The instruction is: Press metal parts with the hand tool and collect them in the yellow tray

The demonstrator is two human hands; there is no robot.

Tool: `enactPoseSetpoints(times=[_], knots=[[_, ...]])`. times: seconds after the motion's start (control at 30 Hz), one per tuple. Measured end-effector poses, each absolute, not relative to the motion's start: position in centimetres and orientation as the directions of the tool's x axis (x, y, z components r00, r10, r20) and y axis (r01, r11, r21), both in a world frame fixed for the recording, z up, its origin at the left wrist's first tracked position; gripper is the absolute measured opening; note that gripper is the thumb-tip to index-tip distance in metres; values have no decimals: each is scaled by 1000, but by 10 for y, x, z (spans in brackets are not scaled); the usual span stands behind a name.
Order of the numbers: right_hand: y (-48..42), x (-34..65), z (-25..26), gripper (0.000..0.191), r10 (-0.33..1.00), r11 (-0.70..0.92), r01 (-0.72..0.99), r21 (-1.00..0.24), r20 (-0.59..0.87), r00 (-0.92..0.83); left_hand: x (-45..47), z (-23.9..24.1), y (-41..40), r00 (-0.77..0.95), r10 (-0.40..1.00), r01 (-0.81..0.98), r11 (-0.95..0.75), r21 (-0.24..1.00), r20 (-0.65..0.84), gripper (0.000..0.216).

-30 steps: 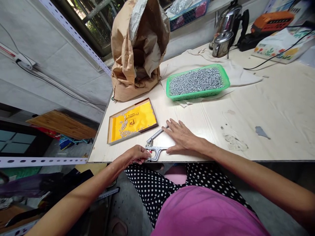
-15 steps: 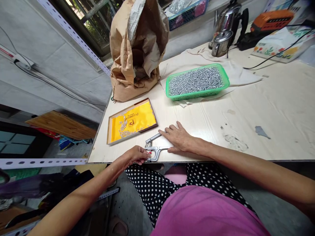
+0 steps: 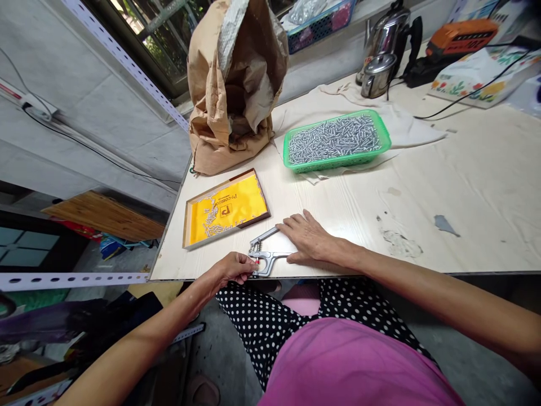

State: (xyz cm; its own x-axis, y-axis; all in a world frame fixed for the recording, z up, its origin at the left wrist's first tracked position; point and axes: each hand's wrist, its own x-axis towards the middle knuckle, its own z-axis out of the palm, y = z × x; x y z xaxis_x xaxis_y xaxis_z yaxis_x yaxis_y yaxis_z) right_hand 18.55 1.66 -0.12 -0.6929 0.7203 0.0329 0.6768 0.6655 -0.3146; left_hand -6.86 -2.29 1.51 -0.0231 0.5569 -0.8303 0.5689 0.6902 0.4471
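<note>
Grey metal snap pliers with a spring and a red part lie at the table's front edge, their two handles spread apart. My right hand holds the handles, fingertips on the upper one and thumb by the lower one. At the jaws, my left hand is closed in a pinch; whatever its fingertips hold is too small and hidden to make out. Just beyond the pliers is a shallow cardboard tray with a yellow printed lining, and small silver metal pieces are scattered in its left part.
A green plastic basket full of small silver metal pieces stands farther back on the table. Left of it is a large open brown paper bag. A steel kettle, a steel cup and an orange-black device stand back right.
</note>
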Motion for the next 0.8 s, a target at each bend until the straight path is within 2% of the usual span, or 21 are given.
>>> enactPoseSetpoints(times=[0.17, 0.27, 0.33, 0.4, 0.43, 0.5, 0.57, 0.67, 0.73, 0.8], knots=[[16, 185, -2, 66, 699, 696, 644, -317, 98, -708, -68, 16, -22, -39, 546, 571, 699, 430, -837, 54], [13, 183, -3, 52, 699, 697, 632, -338, 121, -705, -65, 21, -26, -71, 587, 672, 626, 397, -806, 43], [10, 180, -6, 44, 701, 691, 628, -358, 123, -702, -58, 27, -32, -85, 754, 824, 421, 379, -652, 35], [8, 178, -10, 43, 703, 687, 621, -376, 127, -700, -46, 31, -36, 24, 926, 941, 106, 321, -376, 28], [6, 177, -12, 45, 702, 688, 616, -384, 137, -698, -39, 32, -37, 122, 961, 958, -48, 284, -248, 24], [4, 177, -15, 53, 701, 690, 601, -402, 168, -693, -25, 31, -33, 326, 939, 924, -293, 245, -107, 21], [2, 180, -17, 64, 705, 686, 591, -424, 188, -683, -14, 27, -24, 493, 866, 851, -461, 251, -81, 39], [-1, 186, -14, 82, 744, 637, 631, -444, 138, -654, -10, 19, -6, 641, 751, 759, -591, 274, -155, 60], [-3, 191, -10, 81, 785, 580, 692, -429, 66, -616, -10, 18, 2, 663, 717, 747, -613, 258, -215, 65], [-4, 194, -5, 70, 811, 541, 740, -400, 12, -586, -8, 19, 6, 652, 717, 758, -613, 222, -247, 67]])
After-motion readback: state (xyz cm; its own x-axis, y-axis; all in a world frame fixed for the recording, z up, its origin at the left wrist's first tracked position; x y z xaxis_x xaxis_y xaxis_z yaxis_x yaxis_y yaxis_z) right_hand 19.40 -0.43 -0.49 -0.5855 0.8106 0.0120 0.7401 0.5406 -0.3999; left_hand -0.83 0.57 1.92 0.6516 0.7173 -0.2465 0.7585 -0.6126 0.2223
